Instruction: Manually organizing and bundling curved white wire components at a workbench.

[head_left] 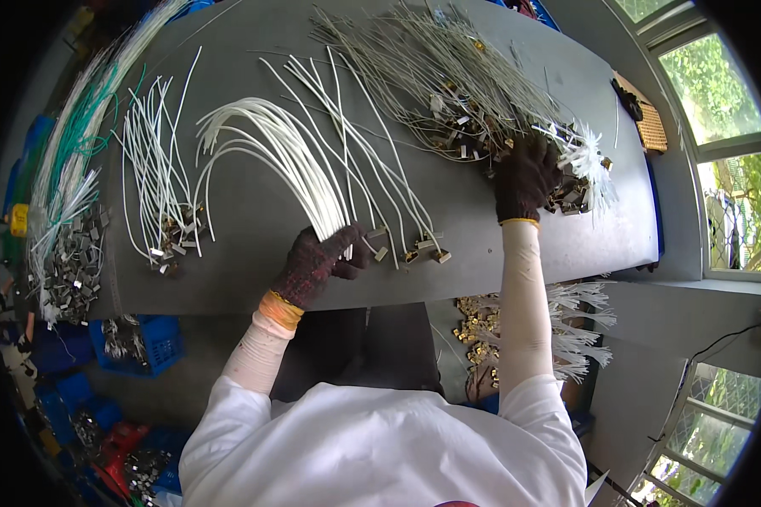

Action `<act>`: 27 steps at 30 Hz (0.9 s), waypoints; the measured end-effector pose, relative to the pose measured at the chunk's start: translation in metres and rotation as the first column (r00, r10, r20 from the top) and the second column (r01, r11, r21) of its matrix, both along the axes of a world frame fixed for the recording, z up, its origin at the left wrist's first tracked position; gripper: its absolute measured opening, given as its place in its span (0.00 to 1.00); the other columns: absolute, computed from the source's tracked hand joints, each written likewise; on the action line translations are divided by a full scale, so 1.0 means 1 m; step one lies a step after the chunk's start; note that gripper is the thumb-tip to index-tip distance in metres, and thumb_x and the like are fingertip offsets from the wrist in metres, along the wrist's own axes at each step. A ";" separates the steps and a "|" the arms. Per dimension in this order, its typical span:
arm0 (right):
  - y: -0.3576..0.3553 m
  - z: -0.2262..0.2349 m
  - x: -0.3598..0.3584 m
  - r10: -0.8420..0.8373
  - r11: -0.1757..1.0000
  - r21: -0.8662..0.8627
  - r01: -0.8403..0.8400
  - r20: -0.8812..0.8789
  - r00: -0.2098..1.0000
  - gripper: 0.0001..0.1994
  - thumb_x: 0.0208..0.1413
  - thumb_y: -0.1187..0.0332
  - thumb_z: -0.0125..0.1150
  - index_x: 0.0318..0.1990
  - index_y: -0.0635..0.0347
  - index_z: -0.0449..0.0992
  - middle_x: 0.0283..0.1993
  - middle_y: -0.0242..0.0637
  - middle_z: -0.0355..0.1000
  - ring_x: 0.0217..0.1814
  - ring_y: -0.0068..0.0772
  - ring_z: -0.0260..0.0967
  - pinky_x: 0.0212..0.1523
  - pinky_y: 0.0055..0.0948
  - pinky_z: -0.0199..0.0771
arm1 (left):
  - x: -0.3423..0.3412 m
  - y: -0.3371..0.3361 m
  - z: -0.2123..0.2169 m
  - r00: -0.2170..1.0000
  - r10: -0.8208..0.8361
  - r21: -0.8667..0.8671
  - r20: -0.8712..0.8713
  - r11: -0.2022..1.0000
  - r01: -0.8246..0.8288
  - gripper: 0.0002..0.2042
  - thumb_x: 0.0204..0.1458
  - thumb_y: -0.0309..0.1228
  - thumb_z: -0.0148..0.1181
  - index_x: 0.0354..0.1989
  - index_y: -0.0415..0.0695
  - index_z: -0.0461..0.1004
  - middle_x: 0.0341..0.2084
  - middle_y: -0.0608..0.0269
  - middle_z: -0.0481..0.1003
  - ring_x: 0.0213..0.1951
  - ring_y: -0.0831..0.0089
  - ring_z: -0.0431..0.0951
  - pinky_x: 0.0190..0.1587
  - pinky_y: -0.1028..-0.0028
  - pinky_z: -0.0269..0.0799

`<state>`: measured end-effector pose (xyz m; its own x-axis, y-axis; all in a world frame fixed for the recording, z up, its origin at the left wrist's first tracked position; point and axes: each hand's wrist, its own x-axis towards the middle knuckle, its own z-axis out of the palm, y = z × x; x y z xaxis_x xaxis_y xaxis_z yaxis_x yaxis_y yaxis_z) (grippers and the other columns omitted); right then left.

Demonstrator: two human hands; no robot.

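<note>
My left hand (317, 264), in a dark knit glove, is closed around the near ends of a curved bundle of white sleeved wires (271, 148) on the grey table (254, 228). My right hand (524, 177), gloved too, reaches into a heap of grey wires with small metal terminals (448, 93) at the far right, fingers curled on some of them. A tuft of short white wire ends (588, 156) lies just right of that hand. Several finished wires with brass terminals (414, 249) rest between the hands.
Another fan of white wires (156, 177) lies left, and green and white wires with metal clips (68, 211) at the far left edge. Blue crates (139, 342) sit below the table. A box of brass parts (482, 325) stands under the right side. Windows (719, 110) are to the right.
</note>
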<state>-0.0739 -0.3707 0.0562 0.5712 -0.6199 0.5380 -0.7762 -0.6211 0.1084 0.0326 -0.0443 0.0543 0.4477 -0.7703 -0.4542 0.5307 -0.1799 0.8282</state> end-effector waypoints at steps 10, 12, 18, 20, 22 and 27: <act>-0.020 0.015 -0.043 0.249 0.756 0.532 -0.381 0.304 0.919 0.19 0.58 0.63 0.63 0.58 0.48 0.76 0.52 0.39 0.77 0.51 0.42 0.76 0.49 0.35 0.75 | -0.017 -0.011 -0.014 0.984 0.002 -0.099 -0.179 0.995 -0.020 0.15 0.60 0.39 0.60 0.50 0.43 0.75 0.34 0.65 0.79 0.35 0.73 0.79 0.35 0.73 0.74; -0.014 0.005 -0.057 0.282 0.782 0.480 -0.399 0.298 0.912 0.18 0.61 0.67 0.60 0.59 0.53 0.75 0.55 0.41 0.76 0.55 0.37 0.75 0.52 0.31 0.75 | -0.020 -0.013 -0.014 0.990 -0.010 -0.129 -0.144 0.992 -0.009 0.16 0.60 0.38 0.61 0.52 0.43 0.75 0.36 0.64 0.80 0.36 0.72 0.80 0.36 0.73 0.74; -0.014 -0.043 -0.123 -0.118 0.873 0.381 -0.304 0.770 0.627 0.19 0.60 0.80 0.54 0.60 0.61 0.72 0.57 0.39 0.74 0.60 0.32 0.71 0.60 0.31 0.71 | -0.030 -0.013 -0.017 0.962 0.037 -0.176 -0.271 0.981 -0.087 0.14 0.61 0.33 0.59 0.53 0.41 0.74 0.40 0.61 0.79 0.43 0.68 0.81 0.45 0.66 0.79; -0.015 -0.049 -0.127 -0.134 0.909 0.384 -0.162 0.638 0.759 0.19 0.60 0.76 0.57 0.59 0.59 0.73 0.56 0.42 0.74 0.59 0.36 0.72 0.58 0.32 0.72 | -0.030 -0.012 -0.023 0.955 0.023 -0.171 -0.296 0.982 -0.077 0.13 0.62 0.31 0.57 0.53 0.41 0.74 0.42 0.59 0.78 0.45 0.67 0.80 0.48 0.64 0.80; -0.018 -0.035 -0.114 -0.055 0.933 0.334 -0.132 0.496 0.867 0.24 0.57 0.70 0.62 0.62 0.58 0.69 0.53 0.47 0.74 0.56 0.45 0.72 0.55 0.39 0.72 | -0.032 -0.011 -0.018 0.966 -0.035 -0.232 -0.256 0.972 -0.026 0.13 0.62 0.31 0.57 0.53 0.40 0.74 0.43 0.59 0.79 0.45 0.67 0.80 0.45 0.66 0.81; -0.043 -0.026 -0.080 0.080 0.926 0.303 -0.226 0.427 0.901 0.25 0.52 0.67 0.65 0.60 0.54 0.70 0.51 0.49 0.75 0.46 0.48 0.76 0.46 0.41 0.74 | -0.049 -0.021 0.005 0.965 -0.003 -0.143 -0.261 0.989 -0.036 0.12 0.60 0.31 0.59 0.51 0.44 0.73 0.37 0.62 0.78 0.41 0.69 0.80 0.40 0.67 0.79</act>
<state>-0.1540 -0.4137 0.0300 0.4546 -0.7272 0.5144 -0.5989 -0.6770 -0.4278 -0.0164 -0.0651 0.0597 0.3421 -0.8302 -0.4402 0.7330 -0.0574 0.6778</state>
